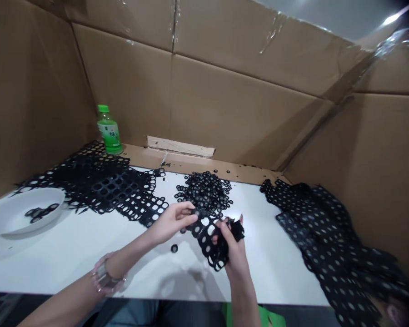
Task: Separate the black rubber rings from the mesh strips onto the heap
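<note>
Between my hands hangs a piece of black perforated sheet [206, 238], with several of its holes open and others still filled by discs. My left hand [175, 221] pinches its upper left edge between thumb and fingers. On the other side, my right hand [232, 238] is closed around a bunched part of the same sheet, thumb on top. Just behind the hands lies a heap of small black rings [207, 190]. One loose black ring [174, 248] rests on the white table below my left hand.
Emptied black netting [112, 186] spreads over the left, beside a white bowl [51, 196] holding a few dark pieces. A green bottle [109, 131] stands at the back. More perforated sheets [327, 231] drape over the right edge. Cardboard walls [245, 100] enclose the white table [88, 254].
</note>
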The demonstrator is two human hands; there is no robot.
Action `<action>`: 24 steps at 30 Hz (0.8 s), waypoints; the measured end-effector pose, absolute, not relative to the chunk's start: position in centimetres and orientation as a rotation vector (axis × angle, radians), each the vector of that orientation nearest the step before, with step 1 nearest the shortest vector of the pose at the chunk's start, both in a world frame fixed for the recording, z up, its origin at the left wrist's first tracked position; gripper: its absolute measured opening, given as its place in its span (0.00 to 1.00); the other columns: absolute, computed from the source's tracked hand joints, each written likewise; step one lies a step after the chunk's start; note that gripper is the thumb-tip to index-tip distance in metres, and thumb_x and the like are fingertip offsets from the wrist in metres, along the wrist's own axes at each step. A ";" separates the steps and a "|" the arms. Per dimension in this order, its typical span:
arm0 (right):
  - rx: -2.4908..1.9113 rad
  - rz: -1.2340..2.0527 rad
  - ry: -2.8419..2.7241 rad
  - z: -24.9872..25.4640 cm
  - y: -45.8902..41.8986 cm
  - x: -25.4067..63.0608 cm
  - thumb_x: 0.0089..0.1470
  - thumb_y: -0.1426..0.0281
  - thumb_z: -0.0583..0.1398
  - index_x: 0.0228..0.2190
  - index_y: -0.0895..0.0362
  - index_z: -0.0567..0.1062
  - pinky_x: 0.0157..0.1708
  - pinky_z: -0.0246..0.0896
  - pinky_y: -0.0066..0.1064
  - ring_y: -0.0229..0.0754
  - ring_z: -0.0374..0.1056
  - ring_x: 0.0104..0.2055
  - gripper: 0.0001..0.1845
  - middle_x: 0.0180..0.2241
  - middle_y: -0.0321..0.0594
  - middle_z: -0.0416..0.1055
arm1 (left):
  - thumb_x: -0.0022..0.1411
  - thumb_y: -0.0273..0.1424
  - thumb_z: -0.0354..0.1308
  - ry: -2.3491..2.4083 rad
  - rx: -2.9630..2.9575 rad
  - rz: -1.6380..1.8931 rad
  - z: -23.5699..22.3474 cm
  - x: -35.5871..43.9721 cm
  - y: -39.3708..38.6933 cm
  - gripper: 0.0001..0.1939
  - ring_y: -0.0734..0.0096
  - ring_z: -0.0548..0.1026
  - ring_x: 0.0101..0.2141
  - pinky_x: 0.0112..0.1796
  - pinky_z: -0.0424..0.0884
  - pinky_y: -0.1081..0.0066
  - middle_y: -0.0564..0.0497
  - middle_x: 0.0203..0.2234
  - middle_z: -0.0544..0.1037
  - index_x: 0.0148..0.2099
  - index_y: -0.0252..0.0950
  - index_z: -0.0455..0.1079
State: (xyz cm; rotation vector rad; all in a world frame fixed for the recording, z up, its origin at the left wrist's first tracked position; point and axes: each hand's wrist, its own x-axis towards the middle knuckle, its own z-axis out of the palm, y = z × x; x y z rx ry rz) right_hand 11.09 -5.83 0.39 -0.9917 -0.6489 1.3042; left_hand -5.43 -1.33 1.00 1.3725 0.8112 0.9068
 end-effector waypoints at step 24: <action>-1.248 0.952 -1.089 -1.5 -7.8 10.9 0.37 0.66 0.66 0.32 0.59 0.68 0.36 0.66 0.34 0.43 0.70 0.32 0.19 0.28 0.40 0.73 | 0.56 0.29 0.55 0.975 1.857 0.983 0.8 -4.0 -3.7 0.08 0.74 0.70 0.26 0.28 0.63 0.77 0.50 0.23 0.74 0.28 0.31 0.72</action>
